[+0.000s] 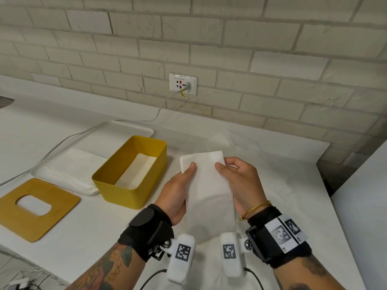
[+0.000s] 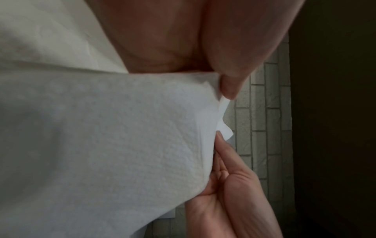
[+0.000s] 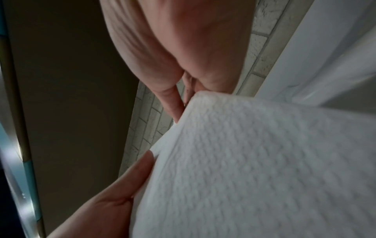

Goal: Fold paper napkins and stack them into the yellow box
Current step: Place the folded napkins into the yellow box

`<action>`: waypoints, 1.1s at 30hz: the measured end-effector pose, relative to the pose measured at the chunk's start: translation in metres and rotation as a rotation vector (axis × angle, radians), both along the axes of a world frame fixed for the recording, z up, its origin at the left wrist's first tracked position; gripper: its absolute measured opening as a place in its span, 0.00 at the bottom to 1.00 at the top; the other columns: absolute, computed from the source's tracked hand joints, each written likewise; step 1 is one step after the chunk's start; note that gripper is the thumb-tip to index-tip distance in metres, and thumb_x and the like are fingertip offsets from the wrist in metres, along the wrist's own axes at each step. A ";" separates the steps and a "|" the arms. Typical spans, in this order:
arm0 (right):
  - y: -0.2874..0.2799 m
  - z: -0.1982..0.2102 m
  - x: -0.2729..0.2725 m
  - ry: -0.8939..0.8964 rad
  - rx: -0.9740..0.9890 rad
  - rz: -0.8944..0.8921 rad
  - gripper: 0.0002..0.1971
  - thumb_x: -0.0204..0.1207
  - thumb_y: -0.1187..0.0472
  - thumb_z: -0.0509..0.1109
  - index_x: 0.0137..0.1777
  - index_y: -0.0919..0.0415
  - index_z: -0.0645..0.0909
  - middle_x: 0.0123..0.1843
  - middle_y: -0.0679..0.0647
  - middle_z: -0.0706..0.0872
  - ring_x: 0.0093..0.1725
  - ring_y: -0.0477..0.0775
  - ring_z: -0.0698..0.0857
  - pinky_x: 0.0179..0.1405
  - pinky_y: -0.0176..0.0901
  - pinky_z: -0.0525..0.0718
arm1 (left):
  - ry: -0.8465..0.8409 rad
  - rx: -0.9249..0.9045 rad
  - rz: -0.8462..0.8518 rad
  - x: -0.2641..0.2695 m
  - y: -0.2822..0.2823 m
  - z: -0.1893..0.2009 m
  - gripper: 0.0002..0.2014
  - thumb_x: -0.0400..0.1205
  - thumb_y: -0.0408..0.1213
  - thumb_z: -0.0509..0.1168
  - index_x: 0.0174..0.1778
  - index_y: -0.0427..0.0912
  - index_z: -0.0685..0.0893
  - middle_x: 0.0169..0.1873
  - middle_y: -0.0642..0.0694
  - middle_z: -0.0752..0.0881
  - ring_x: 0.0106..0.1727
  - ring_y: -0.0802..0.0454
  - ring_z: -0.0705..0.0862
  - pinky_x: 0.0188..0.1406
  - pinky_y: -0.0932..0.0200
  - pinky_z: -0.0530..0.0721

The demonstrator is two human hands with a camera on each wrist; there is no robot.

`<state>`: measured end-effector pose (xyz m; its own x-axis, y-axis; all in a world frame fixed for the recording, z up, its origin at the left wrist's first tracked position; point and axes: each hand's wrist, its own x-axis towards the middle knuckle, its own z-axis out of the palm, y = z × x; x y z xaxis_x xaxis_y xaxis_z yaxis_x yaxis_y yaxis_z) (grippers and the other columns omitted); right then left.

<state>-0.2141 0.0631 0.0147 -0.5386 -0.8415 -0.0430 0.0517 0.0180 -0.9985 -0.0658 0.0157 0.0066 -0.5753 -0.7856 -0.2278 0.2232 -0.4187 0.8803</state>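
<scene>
In the lower centre of the head view, both hands hold one white paper napkin (image 1: 206, 185) up above the white counter (image 1: 83, 222). The left hand (image 1: 178, 191) pinches the napkin's left edge, thumb on top near the upper left corner, fingers hidden behind the sheet. The right hand (image 1: 240, 181) pinches the right edge in the same way, thumb on the front, fingers curled behind. The napkin hangs as a long narrow strip from the thumbs toward the bottom of the frame, between the two wrists.

The left wrist view shows the embossed napkin (image 2: 105, 145) filling the left and centre of the frame, with the right hand's fingers (image 2: 230, 161) touching its far edge at the lower right. In the right wrist view the napkin (image 3: 254, 169) fills the lower right.

The yellow box (image 1: 129, 170) stands open left of centre in the head view, just beside the left hand, with white paper lying flat on its floor. Left of the box a white tray (image 1: 117, 127) holds a stack of napkins (image 1: 69, 170). At the lower left lies the wooden lid (image 1: 37, 208) with an oblong opening.
</scene>
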 end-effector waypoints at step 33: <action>0.057 -0.057 -0.062 0.270 0.279 -0.118 0.09 0.71 0.61 0.84 0.39 0.61 0.85 0.35 0.53 0.84 0.37 0.51 0.82 0.41 0.43 0.81 | -0.010 0.049 0.204 0.029 -0.020 -0.008 0.15 0.89 0.49 0.62 0.62 0.44 0.86 0.54 0.43 0.94 0.52 0.47 0.93 0.55 0.44 0.86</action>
